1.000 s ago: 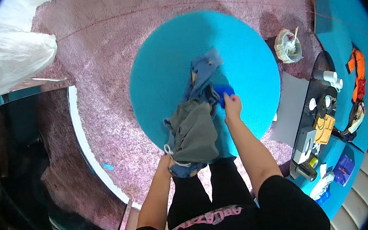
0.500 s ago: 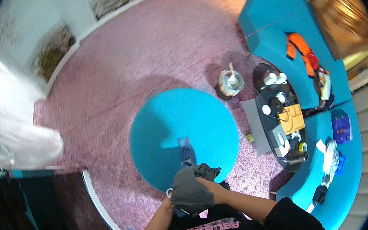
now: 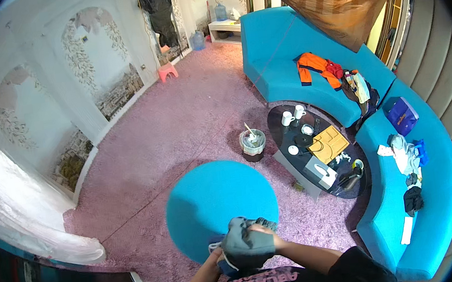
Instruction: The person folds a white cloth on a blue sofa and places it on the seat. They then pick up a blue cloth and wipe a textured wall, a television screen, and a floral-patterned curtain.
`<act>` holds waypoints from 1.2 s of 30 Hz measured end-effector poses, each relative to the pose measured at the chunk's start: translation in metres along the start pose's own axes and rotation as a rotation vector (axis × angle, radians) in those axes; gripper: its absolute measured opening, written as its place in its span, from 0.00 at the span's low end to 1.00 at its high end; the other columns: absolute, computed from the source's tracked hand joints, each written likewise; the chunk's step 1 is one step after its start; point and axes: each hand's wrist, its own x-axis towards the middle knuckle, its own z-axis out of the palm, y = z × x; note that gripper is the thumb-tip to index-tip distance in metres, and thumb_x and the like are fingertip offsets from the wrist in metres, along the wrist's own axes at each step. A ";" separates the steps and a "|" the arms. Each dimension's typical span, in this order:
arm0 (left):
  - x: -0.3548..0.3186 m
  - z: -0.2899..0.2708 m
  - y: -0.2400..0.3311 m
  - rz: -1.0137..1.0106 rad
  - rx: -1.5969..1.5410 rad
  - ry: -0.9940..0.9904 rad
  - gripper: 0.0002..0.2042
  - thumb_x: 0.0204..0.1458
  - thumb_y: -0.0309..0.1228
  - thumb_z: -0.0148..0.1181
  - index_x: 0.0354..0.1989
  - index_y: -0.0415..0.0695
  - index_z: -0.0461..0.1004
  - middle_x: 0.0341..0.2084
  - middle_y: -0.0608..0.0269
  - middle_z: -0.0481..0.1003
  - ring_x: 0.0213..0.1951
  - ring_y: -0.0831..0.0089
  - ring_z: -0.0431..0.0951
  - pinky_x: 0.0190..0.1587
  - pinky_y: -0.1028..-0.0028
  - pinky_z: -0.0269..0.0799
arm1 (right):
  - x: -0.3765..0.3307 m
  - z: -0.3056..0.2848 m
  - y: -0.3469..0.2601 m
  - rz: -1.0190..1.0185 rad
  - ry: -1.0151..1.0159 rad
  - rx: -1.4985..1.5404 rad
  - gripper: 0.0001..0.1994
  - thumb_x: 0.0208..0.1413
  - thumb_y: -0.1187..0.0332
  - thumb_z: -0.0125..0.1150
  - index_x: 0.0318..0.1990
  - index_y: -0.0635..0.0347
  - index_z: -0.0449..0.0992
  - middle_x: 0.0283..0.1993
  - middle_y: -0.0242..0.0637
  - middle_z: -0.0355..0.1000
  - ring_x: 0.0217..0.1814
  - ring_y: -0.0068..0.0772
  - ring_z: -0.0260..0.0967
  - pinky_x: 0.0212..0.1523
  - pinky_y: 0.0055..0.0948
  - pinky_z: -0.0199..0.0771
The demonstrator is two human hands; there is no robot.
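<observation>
A bundled grey garment [image 3: 249, 252] is gathered between my hands, in front of my black shirt. My left hand [image 3: 215, 256] is closed on its left side, next to a white loop and some dark blue cloth. On its right side my right hand [image 3: 270, 236] is closed, fingers bent over the top of the fabric. A darker crumpled part sticks out beyond the right fingers. The garment's exact kind cannot be made out. Just past the bundle stands a round blue ottoman [image 3: 219, 198], partly covered by it.
A glass coffee table [image 3: 350, 185] at the right carries cups, a wooden tray [image 3: 328, 144] and a tissue box [image 3: 320, 171]. Beside it stands a trash bin [image 3: 253, 144]. A curved blue sofa [image 3: 372, 224] holds clothes and a purple bag [image 3: 402, 116]. A pink stool [image 3: 167, 72] is far off.
The view has tilted up, bringing more wall and sofa into sight. The grey garment has been turned or shifted in my hands, and both hands still hold it.
</observation>
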 end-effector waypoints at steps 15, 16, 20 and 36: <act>0.150 0.292 -0.192 -0.341 0.076 0.047 0.22 0.58 0.37 0.50 0.55 0.32 0.69 0.41 0.49 0.78 0.41 0.61 0.80 0.49 0.63 0.77 | -0.367 -0.241 -0.102 0.540 0.470 -0.640 0.21 0.54 0.64 0.59 0.55 0.59 0.70 0.55 0.46 0.67 0.53 0.50 0.69 0.51 0.38 0.70; 0.160 0.299 -0.210 -0.310 0.108 0.108 0.20 0.58 0.36 0.50 0.53 0.32 0.71 0.40 0.50 0.79 0.40 0.62 0.81 0.48 0.63 0.78 | -0.386 -0.248 -0.109 0.593 0.475 -0.668 0.21 0.54 0.64 0.59 0.56 0.59 0.69 0.56 0.46 0.67 0.53 0.50 0.69 0.51 0.38 0.70; 0.200 0.325 -0.266 -0.350 0.206 0.191 0.21 0.59 0.38 0.49 0.53 0.34 0.71 0.42 0.49 0.78 0.42 0.60 0.80 0.48 0.61 0.77 | -0.451 -0.264 -0.134 0.793 0.520 -0.779 0.21 0.55 0.64 0.58 0.56 0.60 0.69 0.56 0.47 0.68 0.53 0.51 0.70 0.50 0.39 0.71; 0.371 0.349 -0.355 -0.798 -0.018 -0.100 0.34 0.58 0.56 0.40 0.65 0.43 0.61 0.58 0.46 0.69 0.56 0.48 0.71 0.61 0.47 0.64 | -0.653 -0.211 -0.039 1.034 1.460 -0.463 0.18 0.52 0.64 0.63 0.49 0.63 0.75 0.50 0.50 0.74 0.51 0.52 0.73 0.51 0.36 0.71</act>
